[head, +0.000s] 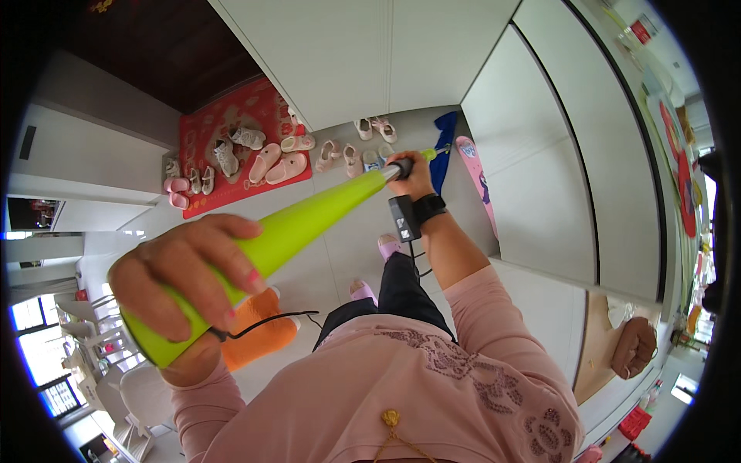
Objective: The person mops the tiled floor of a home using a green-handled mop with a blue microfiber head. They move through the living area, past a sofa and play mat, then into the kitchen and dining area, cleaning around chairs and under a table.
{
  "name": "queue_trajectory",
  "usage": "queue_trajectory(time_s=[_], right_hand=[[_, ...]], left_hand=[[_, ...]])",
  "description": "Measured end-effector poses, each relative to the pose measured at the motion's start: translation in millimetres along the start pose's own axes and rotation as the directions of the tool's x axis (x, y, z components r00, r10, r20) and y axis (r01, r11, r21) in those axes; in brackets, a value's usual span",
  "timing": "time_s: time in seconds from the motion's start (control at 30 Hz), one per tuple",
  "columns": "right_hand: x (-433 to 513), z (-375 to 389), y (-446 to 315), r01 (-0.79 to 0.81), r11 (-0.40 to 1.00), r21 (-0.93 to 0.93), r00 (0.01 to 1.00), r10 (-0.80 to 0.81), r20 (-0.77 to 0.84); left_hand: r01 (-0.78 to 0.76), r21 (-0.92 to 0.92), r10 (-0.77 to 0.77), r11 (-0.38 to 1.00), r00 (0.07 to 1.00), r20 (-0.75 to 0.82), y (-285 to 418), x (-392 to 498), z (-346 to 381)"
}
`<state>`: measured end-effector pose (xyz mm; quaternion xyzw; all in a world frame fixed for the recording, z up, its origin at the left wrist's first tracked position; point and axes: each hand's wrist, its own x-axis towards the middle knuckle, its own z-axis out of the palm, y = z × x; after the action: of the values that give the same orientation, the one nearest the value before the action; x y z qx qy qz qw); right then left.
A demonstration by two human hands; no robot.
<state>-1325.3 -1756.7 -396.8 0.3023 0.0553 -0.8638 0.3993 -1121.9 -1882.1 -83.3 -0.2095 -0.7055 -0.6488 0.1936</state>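
My left hand (179, 272), close to the camera, wraps around the wide lime-green handle (312, 220) of a flat mop. Farther down, my right hand (414, 176) grips the same pole near its black collar and metal section. A black strap with a small box (405, 217) sits on my right wrist. Past that hand, the blue mop pad (444, 168) lies on the floor beside the cabinet; my right hand and wrist are in front of part of the pole.
Several shoes stand near the pad, including pale pink sandals (352, 159). A red doormat (231, 173) bears sneakers and pink clogs (286, 168). A pink board (477, 173) leans along the white cabinet (532, 156). An orange mat (263, 330) lies on the left. My slippered feet (389, 246) are below.
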Motion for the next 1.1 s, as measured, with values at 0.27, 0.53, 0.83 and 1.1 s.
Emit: queue_trajectory(time_s=[0.27,0.53,0.83,1.1], right_hand=[[97.3,45.5,-48.8,-0.018,0.949,-0.316,0.994,-0.017,-0.108],[100.1,62.5,28.2,-0.297,0.801,-0.52,0.952,0.207,-0.225],[23.1,37.5,75.0,-0.382,0.721,-0.578,0.912,0.193,-0.362],[-68.4,-29.7,137.5,-0.513,0.679,-0.525,0.828,0.229,-0.512]], left_hand=[[0.109,0.058,-0.094,0.992,0.972,-0.214,-66.2,47.6,-30.0],[0.146,0.248,-0.005,0.958,0.871,-0.492,-16.8,21.0,-41.7],[0.034,0.338,0.158,0.941,0.837,-0.524,28.6,-19.0,-47.7],[0.059,0.012,-0.041,0.998,0.816,-0.577,71.6,-135.2,-97.4]])
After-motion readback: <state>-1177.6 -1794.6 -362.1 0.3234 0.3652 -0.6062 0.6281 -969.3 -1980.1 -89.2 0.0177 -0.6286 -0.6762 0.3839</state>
